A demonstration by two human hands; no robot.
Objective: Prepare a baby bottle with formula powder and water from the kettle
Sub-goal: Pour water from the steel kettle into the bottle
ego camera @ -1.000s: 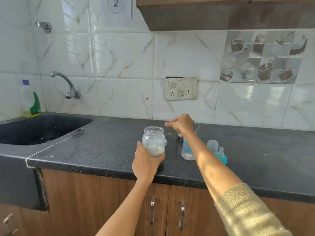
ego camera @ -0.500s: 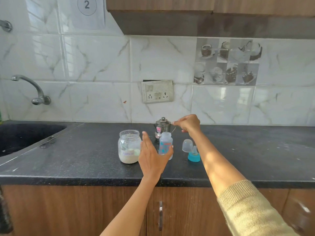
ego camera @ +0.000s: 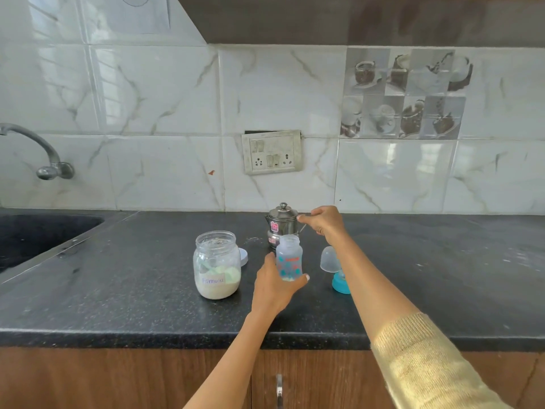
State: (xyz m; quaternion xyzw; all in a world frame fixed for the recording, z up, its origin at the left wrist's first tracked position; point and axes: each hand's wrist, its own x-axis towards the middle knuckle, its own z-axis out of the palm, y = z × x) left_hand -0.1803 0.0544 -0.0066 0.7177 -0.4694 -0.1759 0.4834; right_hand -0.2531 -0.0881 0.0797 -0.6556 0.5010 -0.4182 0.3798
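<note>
On the dark speckled countertop (ego camera: 118, 290) an uncapped baby bottle (ego camera: 289, 258) stands upright near the middle, translucent with blue and red print and a thin layer of pale powder at its bottom. The left hand (ego camera: 275, 286) wraps round its lower half from the near side, thumb on the left and fingertips showing at the right of the base, so the bottle is gripped while it rests on the counter. Just behind the bottle, farther from the viewer, sits a small steel kettle (ego camera: 280, 224) with a knobbed lid and a pink sticker on its front. The right hand (ego camera: 323, 221) reaches to the kettle's right side with fingers curled at its handle; the handle itself is mostly hidden by the fingers, so how firmly it is held cannot be told. The right arm wears a beige knitted sleeve (ego camera: 427, 364). Left of the bottle stands an open glass jar (ego camera: 217, 264) labelled "Formula", holding pale powder and a light green scoop (ego camera: 219, 271) inside it. A white lid (ego camera: 243, 257) lies flat just behind the jar on its right. Right of the bottle, a clear dome cap (ego camera: 328, 259) rests beside a teal collar with a teat (ego camera: 340, 283), partly hidden by the right forearm. At the far left are a dark sink (ego camera: 38, 234) and a metal tap (ego camera: 38, 152) on the marble-tiled wall, with a switch plate (ego camera: 272, 152) above the kettle.
</note>
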